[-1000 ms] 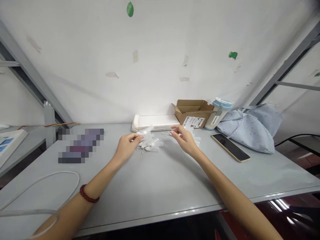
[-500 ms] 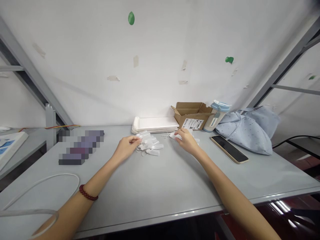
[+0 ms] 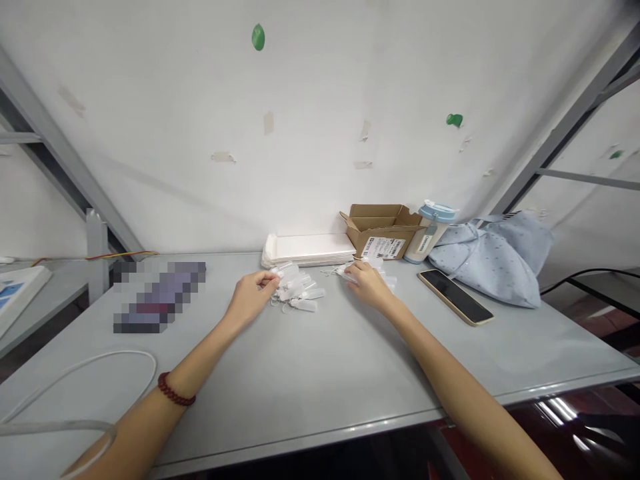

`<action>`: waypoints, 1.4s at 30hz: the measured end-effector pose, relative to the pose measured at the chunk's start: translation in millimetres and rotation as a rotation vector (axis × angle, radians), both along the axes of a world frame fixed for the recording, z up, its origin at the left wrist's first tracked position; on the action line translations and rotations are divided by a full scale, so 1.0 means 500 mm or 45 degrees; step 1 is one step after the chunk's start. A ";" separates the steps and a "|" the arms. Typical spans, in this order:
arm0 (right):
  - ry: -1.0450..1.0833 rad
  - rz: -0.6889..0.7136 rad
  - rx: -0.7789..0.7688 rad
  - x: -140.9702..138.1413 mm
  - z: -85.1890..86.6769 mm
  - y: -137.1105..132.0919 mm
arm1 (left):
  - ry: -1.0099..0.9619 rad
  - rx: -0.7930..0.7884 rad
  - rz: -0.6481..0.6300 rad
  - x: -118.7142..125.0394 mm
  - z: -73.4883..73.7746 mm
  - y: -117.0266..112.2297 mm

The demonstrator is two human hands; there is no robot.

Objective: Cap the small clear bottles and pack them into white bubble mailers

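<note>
A white cable (image 3: 55,425) loops at the lower left, crossing in front of the left forearm, whose wrist wears a dark red bead bracelet (image 3: 175,392). The grey surface (image 3: 300,373) stretches beyond. Farther in, the left hand (image 3: 250,295) has its fingers drawn narrowly together at the left edge of a pile of small clear tubes (image 3: 303,292) with thin strings; whether they grip one, I cannot tell. The right hand (image 3: 369,285) curves over a second group of tubes (image 3: 376,263), fingers bent down and partly hiding it; their hold cannot be told either. The two groups lie apart on the surface. A phone (image 3: 456,297) lies right of the right hand, and a pixelated patch (image 3: 170,290) covers something at left. Behind are a stack of white envelopes (image 3: 315,247), an open cardboard box (image 3: 385,240), a blue-lidded cup (image 3: 427,237) and a pale blue cloth bag (image 3: 485,263). The white wall (image 3: 320,73) stands farthest.
</note>
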State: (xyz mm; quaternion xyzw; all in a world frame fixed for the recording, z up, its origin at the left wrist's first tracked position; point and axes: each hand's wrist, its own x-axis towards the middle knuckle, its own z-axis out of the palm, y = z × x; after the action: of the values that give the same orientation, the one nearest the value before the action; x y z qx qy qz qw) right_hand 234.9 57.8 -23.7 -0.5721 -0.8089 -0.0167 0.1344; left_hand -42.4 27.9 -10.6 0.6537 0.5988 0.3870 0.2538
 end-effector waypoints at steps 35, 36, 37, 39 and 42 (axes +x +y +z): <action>1.141 0.165 -0.224 -0.045 0.068 -0.061 | 0.013 0.039 -0.261 0.044 0.011 -0.039; 1.145 0.177 -0.238 -0.047 0.068 -0.063 | 0.011 0.040 -0.274 0.046 0.011 -0.040; 1.146 0.188 -0.251 -0.049 0.069 -0.064 | 0.011 0.041 -0.285 0.048 0.012 -0.042; 1.142 0.211 -0.283 -0.053 0.070 -0.068 | 0.022 0.046 -0.302 0.051 0.013 -0.044; 1.162 0.238 -0.330 -0.057 0.072 -0.072 | 0.040 0.060 -0.331 0.053 0.016 -0.046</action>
State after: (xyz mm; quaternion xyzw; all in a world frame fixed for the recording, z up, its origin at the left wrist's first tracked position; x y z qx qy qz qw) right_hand 206.6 21.6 12.4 -0.4580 -0.7107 0.3490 0.4041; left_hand -15.7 4.8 -2.7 0.7375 0.5036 0.3546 0.2769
